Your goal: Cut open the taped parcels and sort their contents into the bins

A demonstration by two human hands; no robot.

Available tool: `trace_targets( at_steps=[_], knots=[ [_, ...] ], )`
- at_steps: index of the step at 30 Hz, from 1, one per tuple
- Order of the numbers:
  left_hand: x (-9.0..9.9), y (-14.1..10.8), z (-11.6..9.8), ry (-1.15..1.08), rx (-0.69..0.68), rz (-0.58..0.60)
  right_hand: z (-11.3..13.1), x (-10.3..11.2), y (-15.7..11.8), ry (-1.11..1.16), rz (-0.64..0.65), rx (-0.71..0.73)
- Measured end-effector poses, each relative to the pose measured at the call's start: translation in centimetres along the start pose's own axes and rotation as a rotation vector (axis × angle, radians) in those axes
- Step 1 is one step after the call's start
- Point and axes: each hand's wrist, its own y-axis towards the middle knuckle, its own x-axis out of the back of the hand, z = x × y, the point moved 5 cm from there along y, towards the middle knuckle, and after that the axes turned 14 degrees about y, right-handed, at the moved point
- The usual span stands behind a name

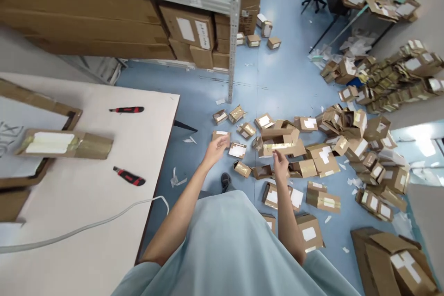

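My left hand (pixel 217 149) is held out over the floor with its fingers stretched and slightly bent, holding nothing. To its right, my right hand (pixel 280 164) is raised with its fingers curled together; whether something small is between them is hidden. Behind the right hand, on the floor, lies an opened cardboard box (pixel 282 141) with its flaps up. A small box with a white label (pixel 237 150) is on the floor just right of my left hand. Neither hand appears to touch these boxes.
On the white table (pixel 93 203) lie two red-black utility knives (pixel 126 109) (pixel 129 176), a taped box (pixel 65 143) and a grey cable (pixel 86 226). A metal shelf (pixel 211 2) with large cartons stands ahead. Boxes and paper scraps cover the floor at right; a large open carton (pixel 376 259) stands lower right.
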Motion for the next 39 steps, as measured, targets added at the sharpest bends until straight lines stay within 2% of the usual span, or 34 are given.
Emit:
trace_targets(
  at_steps=[2,5,10,13,16,19,22,25,28,33,39],
  knots=[
    [2.7,-1.8,2.9,-0.018,0.074,-0.089,-0.9,-4.6,-0.7,-0.003,0.179,-0.031],
    [7.7,-5.6,6.9,-0.050,0.175,-0.295,-1.2,-12.4,-1.9,-0.009,0.468,-0.042],
    [15.6,-13.8,12.1,-0.145,0.302,-0.617,0.0,-25.7,-5.1,-0.028,0.878,0.011],
    [19.8,-19.3,14.7,-0.223,0.357,-0.791,1.4,-33.0,-8.6,-0.040,1.071,0.038],
    [23.4,-24.6,16.9,-0.296,0.370,-0.939,3.2,-39.1,-13.4,-0.049,1.201,0.096],
    [26.4,-29.2,18.7,-0.353,0.376,-1.051,4.5,-43.9,-18.9,-0.064,1.277,0.143],
    [28.8,-32.8,20.2,-0.396,0.384,-1.113,5.3,-47.9,-24.4,-0.084,1.336,0.170],
    [31.0,-35.4,21.3,-0.430,0.390,-1.154,5.8,-51.3,-29.0,-0.095,1.367,0.203],
    [33.1,-37.4,22.4,-0.458,0.390,-1.158,6.3,-54.3,-32.4,-0.101,1.365,0.257],
    [36.1,-39.4,23.4,-0.481,0.381,-1.209,6.9,-59.2,-35.2,-0.208,1.381,0.403],
    [38.3,-39.6,23.5,-0.485,0.411,-1.312,7.7,-67.1,-35.5,-0.370,1.328,0.515]
  ],
)
